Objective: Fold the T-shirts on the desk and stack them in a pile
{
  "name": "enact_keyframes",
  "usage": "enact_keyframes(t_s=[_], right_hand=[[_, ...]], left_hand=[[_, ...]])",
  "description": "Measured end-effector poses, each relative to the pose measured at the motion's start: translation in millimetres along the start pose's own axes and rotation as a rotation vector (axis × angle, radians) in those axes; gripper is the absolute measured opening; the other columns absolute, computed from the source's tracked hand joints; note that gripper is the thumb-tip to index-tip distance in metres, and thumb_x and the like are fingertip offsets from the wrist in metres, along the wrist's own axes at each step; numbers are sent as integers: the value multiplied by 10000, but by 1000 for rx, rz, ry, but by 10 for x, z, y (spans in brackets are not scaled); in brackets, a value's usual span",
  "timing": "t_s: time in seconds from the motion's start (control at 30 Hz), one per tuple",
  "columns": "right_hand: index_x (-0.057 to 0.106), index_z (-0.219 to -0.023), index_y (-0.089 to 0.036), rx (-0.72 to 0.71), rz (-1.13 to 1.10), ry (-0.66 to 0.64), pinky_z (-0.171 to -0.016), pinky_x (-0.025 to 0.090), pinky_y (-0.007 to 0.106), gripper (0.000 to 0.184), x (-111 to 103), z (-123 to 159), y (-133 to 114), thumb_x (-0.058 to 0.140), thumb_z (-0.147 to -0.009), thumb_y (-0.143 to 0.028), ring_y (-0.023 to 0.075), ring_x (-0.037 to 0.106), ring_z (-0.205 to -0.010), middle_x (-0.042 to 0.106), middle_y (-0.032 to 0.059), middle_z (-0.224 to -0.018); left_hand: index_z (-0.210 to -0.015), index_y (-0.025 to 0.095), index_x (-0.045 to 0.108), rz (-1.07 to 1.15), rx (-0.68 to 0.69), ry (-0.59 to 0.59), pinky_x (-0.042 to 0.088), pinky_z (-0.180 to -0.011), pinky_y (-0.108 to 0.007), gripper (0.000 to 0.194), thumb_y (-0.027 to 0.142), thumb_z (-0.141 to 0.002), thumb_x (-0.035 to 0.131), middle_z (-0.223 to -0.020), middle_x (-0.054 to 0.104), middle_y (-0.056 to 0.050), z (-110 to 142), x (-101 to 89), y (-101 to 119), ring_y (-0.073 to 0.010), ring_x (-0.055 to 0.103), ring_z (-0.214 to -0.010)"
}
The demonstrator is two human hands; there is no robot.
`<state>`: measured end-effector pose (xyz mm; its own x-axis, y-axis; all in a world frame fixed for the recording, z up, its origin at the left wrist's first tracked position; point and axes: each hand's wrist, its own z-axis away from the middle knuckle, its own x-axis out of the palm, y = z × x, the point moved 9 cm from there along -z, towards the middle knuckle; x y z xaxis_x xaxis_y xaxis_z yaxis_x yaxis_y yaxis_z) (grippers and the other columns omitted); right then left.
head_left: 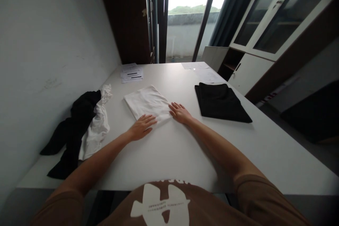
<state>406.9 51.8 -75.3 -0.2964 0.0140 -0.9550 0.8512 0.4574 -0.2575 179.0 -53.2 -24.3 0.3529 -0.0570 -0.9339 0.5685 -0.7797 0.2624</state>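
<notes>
A folded white cloth garment (pixel 148 100) lies flat on the white table (pixel 164 159) in front of me. My left hand (pixel 143 127) rests on its near left edge, fingers stretched out and pointing right. At the near right corner, my right hand (pixel 180 112) lies flat with its fingers on the fabric. Neither hand grips anything. To the right, apart from my hands, sits a folded black garment (pixel 222 102). Left of my left forearm are a crumpled black garment (pixel 75 127) and a crumpled white garment (pixel 97 130), heaped together.
Printed papers (pixel 131 74) lie at the table's far left, with more sheets (pixel 208 75) at the far right corner. A wall (pixel 58 42) borders the left side. Beyond the table stand a dark cabinet (pixel 124 17), a window, and a white cabinet (pixel 251 72).
</notes>
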Motion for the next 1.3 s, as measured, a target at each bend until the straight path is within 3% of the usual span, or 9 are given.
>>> enact_keyframes(t_s=[0.13,0.2,0.27,0.33,0.47,0.77,0.9,1.03,1.3], right_hand=[[506,-1511,-217,-84,-13,98,-1244,227,505,497,-166,102,-164,430,-1054,-395,284,319,-1513,408,129,-1599],[555,-1470,-229,-195,-35,128,-1245,225,507,469,-267,166,-362,510,-1021,-354,285,337,-1501,435,123,-1582],[570,-1459,-251,-320,-76,116,-1239,241,499,483,-324,227,-606,578,-990,-364,288,365,-1481,450,114,-1572],[560,-1471,-269,-414,-117,83,-1210,294,475,520,-331,267,-843,614,-971,-403,288,418,-1437,483,110,-1544],[602,-1430,-295,-407,-110,50,-1100,395,451,487,-270,233,-1103,624,-962,-428,289,535,-1250,594,116,-1375],[616,-1416,-299,-367,-86,79,-1037,418,424,474,-213,210,-1062,625,-962,-434,273,521,-1131,591,114,-1269],[625,-1404,-295,-369,-101,106,-1041,420,419,463,-219,207,-1052,619,-966,-443,266,523,-1119,593,109,-1257],[629,-1399,-293,-363,-106,106,-1032,427,413,457,-221,200,-1056,613,-969,-449,268,516,-1133,590,111,-1261],[631,-1391,-288,-363,-115,107,-1031,425,423,447,-238,211,-1060,614,-968,-431,267,511,-1127,590,111,-1248]], left_hand=[[-1082,207,711,-31,-365,257,431,-1063,-405,339,232,-982,389,-1151,721,-99,314,-525,-576,-251,612,-1150],[-841,214,685,-97,-517,192,474,-894,-356,257,245,-936,448,-896,718,-83,413,-573,-791,-247,640,-922],[-705,223,619,-120,-554,50,448,-764,-313,222,268,-893,510,-764,672,-56,433,-473,-851,-224,612,-776],[-693,224,602,-82,-522,-18,412,-697,-292,195,275,-870,539,-751,656,-41,400,-355,-792,-203,590,-724],[-813,216,641,80,-475,85,418,-711,-291,122,262,-860,537,-840,677,-38,293,-278,-641,-198,603,-770],[-1124,222,675,501,-611,313,505,-808,-296,297,322,-852,606,-976,721,-19,333,-254,-720,-189,674,-872],[-946,203,631,602,-575,388,508,-803,-289,153,298,-826,627,-949,696,-23,301,-258,-661,-182,661,-892],[-860,194,529,860,-547,271,488,-693,-262,201,333,-818,668,-745,604,19,227,-114,-579,-140,610,-697],[-1037,217,496,1007,-414,32,390,-653,-223,282,396,-879,645,-818,548,37,178,7,-319,-108,491,-695]])
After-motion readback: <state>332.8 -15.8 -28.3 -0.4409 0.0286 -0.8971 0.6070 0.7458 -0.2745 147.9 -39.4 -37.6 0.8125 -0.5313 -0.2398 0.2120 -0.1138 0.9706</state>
